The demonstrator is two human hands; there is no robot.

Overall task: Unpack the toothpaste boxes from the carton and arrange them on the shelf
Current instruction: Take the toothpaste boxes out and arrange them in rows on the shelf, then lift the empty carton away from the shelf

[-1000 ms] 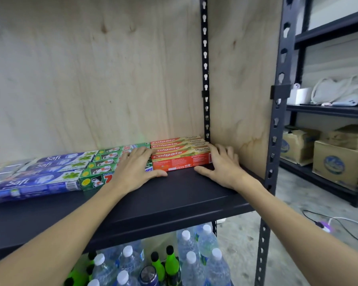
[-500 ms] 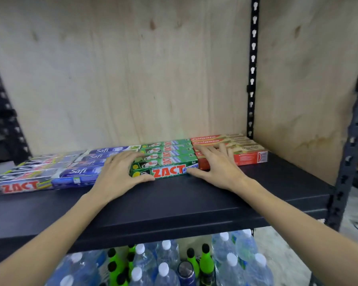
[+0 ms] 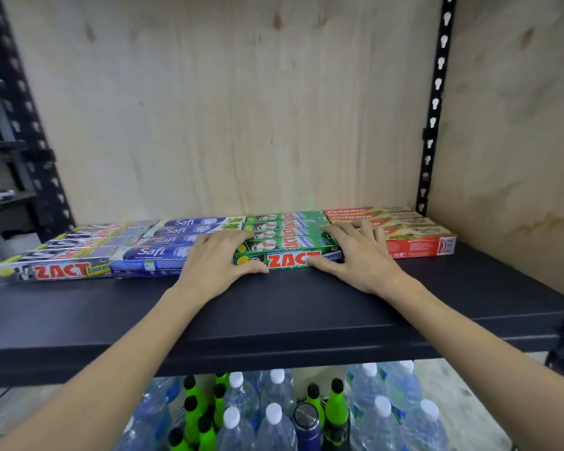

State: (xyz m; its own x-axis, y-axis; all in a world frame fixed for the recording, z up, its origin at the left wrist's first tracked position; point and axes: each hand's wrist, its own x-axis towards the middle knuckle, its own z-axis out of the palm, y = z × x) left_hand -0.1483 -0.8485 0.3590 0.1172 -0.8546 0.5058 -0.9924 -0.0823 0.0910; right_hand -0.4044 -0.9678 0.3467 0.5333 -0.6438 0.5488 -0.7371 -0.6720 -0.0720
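Shelf (image 3: 274, 320): toothpaste boxes lie flat in four blocks along the back edge. Green ZACT boxes (image 3: 287, 245) sit mid-row, between the hands. Left hand (image 3: 220, 262) lies flat, fingers straight, on the Safi boxes (image 3: 163, 252), fingertips at the green block's left end, thumb at its front edge. Right hand (image 3: 360, 255) lies flat (fingers spread) over the seam with the Colgate boxes (image 3: 417, 236), thumb touching the green front face. Neither hand grips anything.

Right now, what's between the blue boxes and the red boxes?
In the head view, the green Zact boxes lie between the blue Safi boxes and the red Colgate boxes.
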